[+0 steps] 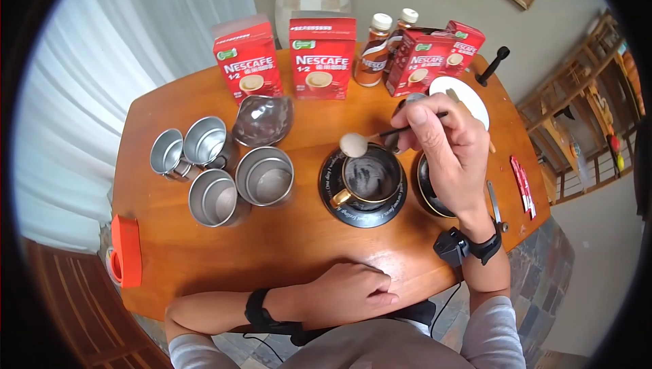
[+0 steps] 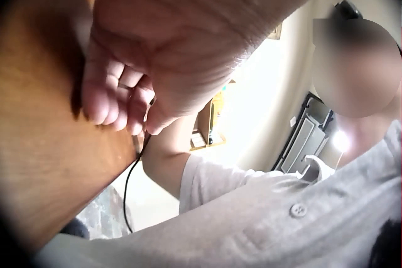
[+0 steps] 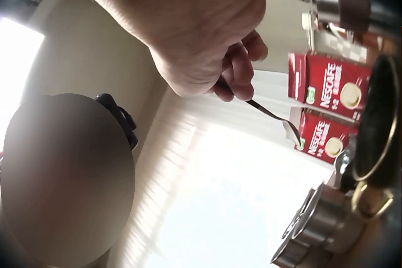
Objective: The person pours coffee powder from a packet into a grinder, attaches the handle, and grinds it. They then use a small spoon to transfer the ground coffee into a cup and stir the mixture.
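My right hand (image 1: 445,141) pinches the dark handle of a spoon (image 1: 354,145), whose pale bowl hangs over the far rim of a black cup (image 1: 372,177). The cup has a gold handle and a dark, streaked inside. It stands on a black saucer (image 1: 358,218) with white lettering. In the right wrist view the spoon (image 3: 291,131) slants down from the curled fingers. My left hand (image 1: 350,292) lies idle at the near edge of the table, its fingers loosely curled with nothing in them, as the left wrist view also shows.
Several metal mugs (image 1: 214,199) and a clear bowl (image 1: 263,121) stand left of the cup. Red Nescafe boxes (image 1: 322,63) and brown bottles (image 1: 372,56) line the back. A second black saucer (image 1: 425,182) lies partly behind my right hand, near a white plate (image 1: 475,100) and red sachets (image 1: 522,187).
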`<state>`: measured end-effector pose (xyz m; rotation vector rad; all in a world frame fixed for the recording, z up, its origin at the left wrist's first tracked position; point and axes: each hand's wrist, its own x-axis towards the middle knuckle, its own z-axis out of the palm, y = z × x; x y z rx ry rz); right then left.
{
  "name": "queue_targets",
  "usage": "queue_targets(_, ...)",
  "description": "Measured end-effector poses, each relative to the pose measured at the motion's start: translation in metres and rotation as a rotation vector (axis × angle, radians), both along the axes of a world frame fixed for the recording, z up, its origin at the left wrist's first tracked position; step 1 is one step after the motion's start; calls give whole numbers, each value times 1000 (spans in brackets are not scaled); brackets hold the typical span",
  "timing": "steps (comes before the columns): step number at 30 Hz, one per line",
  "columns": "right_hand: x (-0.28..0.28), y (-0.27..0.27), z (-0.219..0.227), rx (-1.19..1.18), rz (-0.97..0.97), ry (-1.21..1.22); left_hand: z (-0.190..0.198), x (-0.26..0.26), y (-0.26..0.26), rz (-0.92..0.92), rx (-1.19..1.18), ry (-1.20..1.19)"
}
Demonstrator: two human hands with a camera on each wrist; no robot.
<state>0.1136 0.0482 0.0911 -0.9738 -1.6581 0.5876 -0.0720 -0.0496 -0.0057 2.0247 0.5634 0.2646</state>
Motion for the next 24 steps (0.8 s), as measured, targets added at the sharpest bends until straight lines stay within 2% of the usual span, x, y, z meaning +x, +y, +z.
queue_targets(1,10,-1,-5,2,-9,-33,5,-1,2,37,-15,-31)
queue_targets(5,33,-6,-23,33,-30,-230,41,-13,10,438,46,-116)
queue_targets(6,33,-6,-30,49,-6,-233,41,-17,13,541,53,-141)
queue_targets(8,32,-3,-40,248,-26,-344,32,-20,20,748,66,-190)
queue_targets(11,28,-4,-56,245,-37,-342,5,-15,35,877,271,-265)
queue_targets(14,33,-3,-69,222,-45,-336,-20,-14,39,887,77,-266)
queue_targets(15,33,-2,-73,220,-47,-322,-8,-12,38,882,-153,-209)
queue_targets(18,32,-3,-75,189,-41,-277,-13,-13,43,925,-265,-267)
queue_targets(21,31,-6,-75,149,-6,-244,-19,-14,48,897,-153,-309)
queue_targets(24,31,-8,-74,128,56,-246,-25,-17,51,865,-218,-440)
